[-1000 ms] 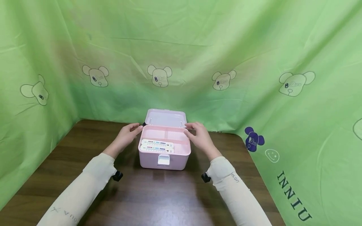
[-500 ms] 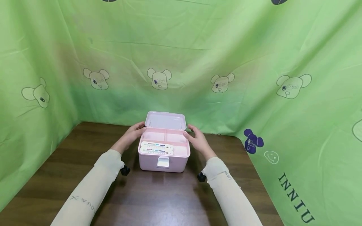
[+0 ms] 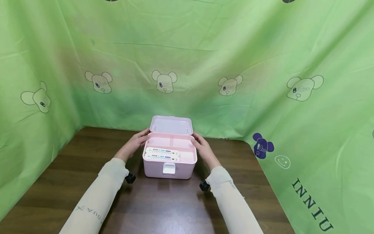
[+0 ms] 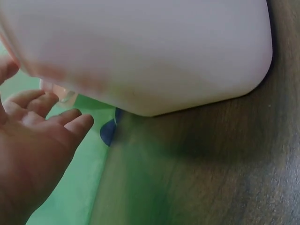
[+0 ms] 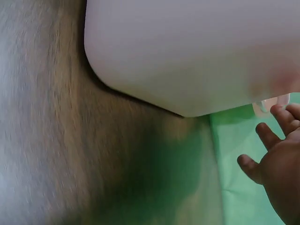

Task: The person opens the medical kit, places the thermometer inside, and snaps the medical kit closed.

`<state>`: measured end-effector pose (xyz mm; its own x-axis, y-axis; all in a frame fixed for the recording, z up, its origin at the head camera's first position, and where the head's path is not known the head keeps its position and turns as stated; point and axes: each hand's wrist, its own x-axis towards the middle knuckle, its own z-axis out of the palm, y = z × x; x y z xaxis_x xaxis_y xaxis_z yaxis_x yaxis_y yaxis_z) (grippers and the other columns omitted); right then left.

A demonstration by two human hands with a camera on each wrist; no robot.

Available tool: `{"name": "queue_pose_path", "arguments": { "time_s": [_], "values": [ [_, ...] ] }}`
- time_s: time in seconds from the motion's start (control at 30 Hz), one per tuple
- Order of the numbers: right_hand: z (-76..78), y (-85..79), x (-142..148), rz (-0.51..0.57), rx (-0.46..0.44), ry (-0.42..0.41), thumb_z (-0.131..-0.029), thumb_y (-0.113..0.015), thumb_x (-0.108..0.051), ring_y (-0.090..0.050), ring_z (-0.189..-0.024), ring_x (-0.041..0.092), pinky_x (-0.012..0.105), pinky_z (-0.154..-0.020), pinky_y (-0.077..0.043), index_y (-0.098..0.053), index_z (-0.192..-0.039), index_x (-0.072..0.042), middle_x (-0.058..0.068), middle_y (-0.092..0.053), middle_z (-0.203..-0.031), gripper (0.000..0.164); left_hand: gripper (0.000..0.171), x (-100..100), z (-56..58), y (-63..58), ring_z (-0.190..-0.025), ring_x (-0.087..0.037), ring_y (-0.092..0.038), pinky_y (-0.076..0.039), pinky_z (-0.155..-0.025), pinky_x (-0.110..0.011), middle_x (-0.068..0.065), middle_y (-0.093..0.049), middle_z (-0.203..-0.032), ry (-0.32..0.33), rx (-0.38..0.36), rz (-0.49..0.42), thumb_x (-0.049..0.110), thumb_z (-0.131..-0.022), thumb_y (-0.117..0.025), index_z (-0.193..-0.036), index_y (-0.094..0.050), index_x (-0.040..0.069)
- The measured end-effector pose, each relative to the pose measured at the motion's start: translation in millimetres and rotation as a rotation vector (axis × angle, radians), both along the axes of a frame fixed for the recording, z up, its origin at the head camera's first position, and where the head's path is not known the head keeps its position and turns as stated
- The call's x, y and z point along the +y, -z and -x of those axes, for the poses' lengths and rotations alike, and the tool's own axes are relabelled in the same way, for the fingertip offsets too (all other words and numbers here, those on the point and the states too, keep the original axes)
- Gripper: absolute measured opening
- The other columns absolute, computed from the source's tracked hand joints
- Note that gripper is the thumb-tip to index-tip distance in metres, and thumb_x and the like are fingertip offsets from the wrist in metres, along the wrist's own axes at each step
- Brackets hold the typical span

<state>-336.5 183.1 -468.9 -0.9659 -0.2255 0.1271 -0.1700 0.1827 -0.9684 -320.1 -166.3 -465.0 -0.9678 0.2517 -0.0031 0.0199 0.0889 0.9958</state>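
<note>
A pink storage box [image 3: 155, 169] stands on the table with its lid [image 3: 171, 125] tipped back and a white latch [image 3: 169, 168] at the front. In its front compartment lie two white strips [image 3: 161, 157] with printed scales; their exact kind is unclear. My left hand [image 3: 133, 145] is at the rear left corner, thumb at the rim. At the rear right corner is my right hand [image 3: 204, 150], its thumb also by the rim. Both wrist views show relaxed fingers reaching behind the box near the lid hinge, apart from the side walls.
The brown wooden table [image 3: 87, 172] bears the box near its back edge. Green cloth [image 3: 187, 55] with printed bear heads hangs behind and on both sides. Each wrist carries a small black device, such as the one on the left [image 3: 130, 177].
Both hands have moved in closer to the box's rear corners, the thumbs at its rim. The view has tilted up slightly. The lid stays tipped back.
</note>
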Motion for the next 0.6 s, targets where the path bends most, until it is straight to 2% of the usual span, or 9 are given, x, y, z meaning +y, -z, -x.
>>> {"name": "queue_pose_path", "arguments": {
  "time_s": [0.1,0.2,0.43,0.6],
  "values": [
    [-0.6,1.6,-2.3,0.032,-0.019,0.007,-0.107,-0.055,-0.026,-0.034,-0.150,0.033,0.048,-0.125,-0.025,-0.039,-0.157,-0.002,0.019,-0.041,-0.160,0.057,0.063,-1.1,-0.3,0.1,-0.154,-0.032,-0.024,-0.023,-0.125,-0.050,-0.015,-0.018,-0.170,0.037,0.004,-0.032,0.023,-0.110,-0.047,-0.164,-0.018,0.008],
    [-1.3,3.9,-4.2,0.058,-0.025,0.011,-0.108,-0.053,-0.025,-0.037,-0.148,0.031,0.047,-0.124,-0.027,-0.039,-0.157,-0.003,0.018,-0.042,-0.160,0.055,0.064,-1.3,-0.8,0.4,-0.155,-0.033,-0.020,-0.021,-0.126,-0.049,-0.016,-0.016,-0.170,0.047,0.012,-0.062,0.020,-0.110,-0.047,-0.164,-0.016,0.006],
    [0.6,7.8,-3.5,0.121,0.009,0.014,-0.107,-0.056,-0.018,-0.038,-0.147,0.034,0.049,-0.123,-0.029,-0.039,-0.156,0.000,0.022,-0.042,-0.158,0.055,0.064,1.9,-0.8,2.3,-0.157,-0.032,-0.018,-0.019,-0.127,-0.049,-0.017,-0.019,-0.169,0.009,0.042,-0.059,0.019,-0.109,-0.051,-0.164,-0.020,0.007],
    [2.3,9.3,-3.1,0.100,0.048,0.024,-0.103,-0.061,-0.027,-0.040,-0.146,0.033,0.049,-0.123,-0.030,-0.041,-0.156,-0.003,0.021,-0.045,-0.157,0.061,0.063,1.1,-1.3,4.3,-0.156,-0.032,-0.019,-0.019,-0.127,-0.050,-0.018,-0.023,-0.168,-0.018,0.046,-0.074,0.019,-0.108,-0.052,-0.164,-0.022,0.009]
  ]
}}
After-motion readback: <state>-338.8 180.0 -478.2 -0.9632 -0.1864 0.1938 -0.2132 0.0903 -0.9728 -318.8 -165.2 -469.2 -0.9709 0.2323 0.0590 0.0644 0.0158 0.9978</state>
